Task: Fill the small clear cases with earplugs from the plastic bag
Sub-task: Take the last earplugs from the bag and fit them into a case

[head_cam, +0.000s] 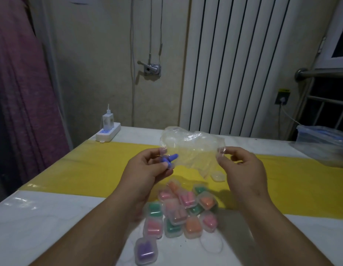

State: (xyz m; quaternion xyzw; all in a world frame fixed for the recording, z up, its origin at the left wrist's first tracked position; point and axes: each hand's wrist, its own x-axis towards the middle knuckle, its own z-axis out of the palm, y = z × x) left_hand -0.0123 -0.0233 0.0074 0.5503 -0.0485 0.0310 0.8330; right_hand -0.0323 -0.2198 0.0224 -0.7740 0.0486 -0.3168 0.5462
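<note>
The person holds the plastic bag (191, 144) up over the worktop (51, 217), one top corner in each hand, so that its mouth is stretched wide. This is probably to check inside or shake out what remains, since the bag looks almost empty.

The left hand (145, 169) pinches its corner between thumb and forefinger. Its lower fingers are curled round the blue earplugs (170, 159), apparently two of them, though it is unclear whether they sit inside the bag's corner or outside it. The right hand (243, 166) is clamped on the opposite corner with thumb and fingertip, and its other fingers are loosely bent.

Directly beneath the bag lies the heap of filled cases (178, 210), close to the person so each new one can be dropped there. About thirteen can be counted:

- five pink
- four green
- three orange
- one purple case (145, 250), lying apart at the near edge

Some of them overlap, so the count is not certain.

Two clear pieces look like empty cases. One (212, 244) is just right of the heap and the other (217, 176) is on the yellow strip (90, 166) under the bag. The blue pair most likely goes into one of these, which suggests the task is near its end.

One power strip (108, 132) sits at the far left corner, well away from the work.
</note>
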